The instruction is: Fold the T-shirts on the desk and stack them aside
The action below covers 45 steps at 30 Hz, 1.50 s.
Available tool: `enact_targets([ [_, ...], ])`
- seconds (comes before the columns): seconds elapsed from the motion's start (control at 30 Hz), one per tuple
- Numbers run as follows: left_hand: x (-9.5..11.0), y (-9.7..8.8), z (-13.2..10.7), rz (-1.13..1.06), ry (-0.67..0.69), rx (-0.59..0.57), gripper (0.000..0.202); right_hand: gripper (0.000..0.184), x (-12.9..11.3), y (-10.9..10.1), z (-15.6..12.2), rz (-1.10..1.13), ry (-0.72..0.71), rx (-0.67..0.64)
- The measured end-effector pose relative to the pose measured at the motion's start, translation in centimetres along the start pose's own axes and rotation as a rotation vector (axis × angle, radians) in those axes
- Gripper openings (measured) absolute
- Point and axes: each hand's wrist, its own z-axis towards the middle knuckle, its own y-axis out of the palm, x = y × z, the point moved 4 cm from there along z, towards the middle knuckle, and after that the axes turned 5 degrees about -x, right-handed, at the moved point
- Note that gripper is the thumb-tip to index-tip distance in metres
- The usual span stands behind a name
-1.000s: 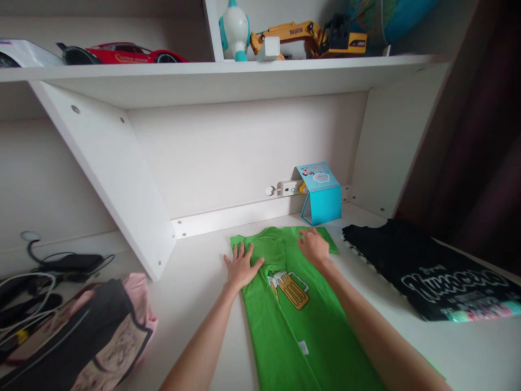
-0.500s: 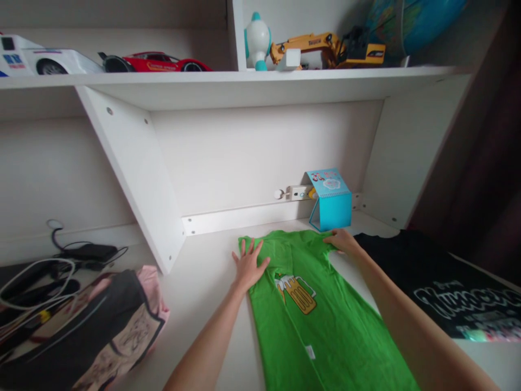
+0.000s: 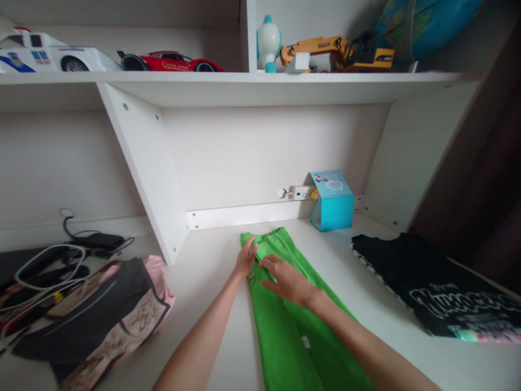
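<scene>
A green T-shirt (image 3: 277,320) lies on the white desk, its right side folded over toward the left into a long narrow strip. A small white label (image 3: 305,342) shows on it, and the mug print is mostly covered. At the upper left edge of the shirt, my left hand (image 3: 246,259) is closed on the cloth, fingers close together. My right hand (image 3: 288,281) rests over the folded layer just beside it, palm down, with thumb and fingers apart. Part of the shirt is hidden under my right forearm.
A folded black T-shirt (image 3: 399,282) lies to the right. At the left are a grey and pink cloth item (image 3: 118,315) and tangled cables (image 3: 49,271). A blue desk calendar (image 3: 336,209) stands by the wall socket (image 3: 302,193). Toys line the shelf (image 3: 285,80) above.
My right hand has brought the shirt's right side over to the left, covering the mug print. My left hand has gone from spread flat to closed at the left edge. The view has shifted slightly.
</scene>
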Motion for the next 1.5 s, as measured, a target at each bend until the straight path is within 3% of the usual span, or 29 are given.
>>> enact_targets([
  [0.17, 1.0, 0.2, -0.2, 0.043, 0.059, -0.063, 0.038, 0.025, 4.5, -1.8, -11.6, -0.066, 0.175, -0.003],
  [0.27, 1.6, 0.4, 0.1, 0.065, 0.059, -0.095, 0.032, 0.019, 7.2, -0.1, -17.3, -0.138, 0.326, -0.042],
  [0.37, 2.2, 0.5, 0.6, 0.097, 0.021, -0.090, 0.027, 0.020, 8.2, 2.1, -19.7, -0.181, 0.378, -0.060],
  [0.47, 3.3, 0.7, 1.1, 0.119, -0.028, -0.076, 0.028, 0.025, 8.2, 2.5, -19.8, -0.192, 0.362, -0.025],
  [0.67, 6.0, 1.2, 2.9, 0.055, -0.109, -0.147, 0.059, 0.022, 6.2, -0.2, -19.3, -0.020, 0.388, 0.118],
  [0.73, 6.1, 0.8, 3.1, 0.062, -0.140, -0.167, 0.057, 0.026, 5.1, -0.3, -19.1, 0.069, 0.375, 0.118],
  [0.87, 4.6, -0.5, 1.9, 0.204, -0.260, -0.212, 0.037, 0.026, 3.7, 0.9, -17.9, 0.270, 0.221, -0.100],
  [0.93, 4.1, -1.0, 1.1, 0.315, -0.283, -0.191, 0.033, 0.032, 4.2, 0.7, -16.9, 0.242, 0.152, -0.069],
  [1.0, 4.4, -0.9, 0.7, 0.424, -0.249, -0.140, 0.032, 0.040, 5.1, 0.5, -15.9, 0.104, 0.102, 0.059],
  [1.1, 5.9, 1.8, 0.9, 0.527, -0.126, -0.155, 0.035, 0.045, 6.0, 2.2, -14.7, -0.140, -0.002, 0.099],
  [1.2, 6.8, 6.2, 1.8, 0.565, -0.015, -0.312, 0.045, 0.047, 6.6, 5.3, -14.5, -0.276, -0.094, 0.036],
  [1.3, 6.3, 9.1, 2.9, 0.602, -0.026, -0.435, 0.067, 0.051, 7.3, 7.3, -14.9, -0.360, -0.137, 0.072],
  [1.5, 4.3, 9.2, 4.7, 0.674, -0.109, -0.472, 0.090, 0.072, 9.2, 9.2, -15.4, -0.425, -0.211, 0.137],
])
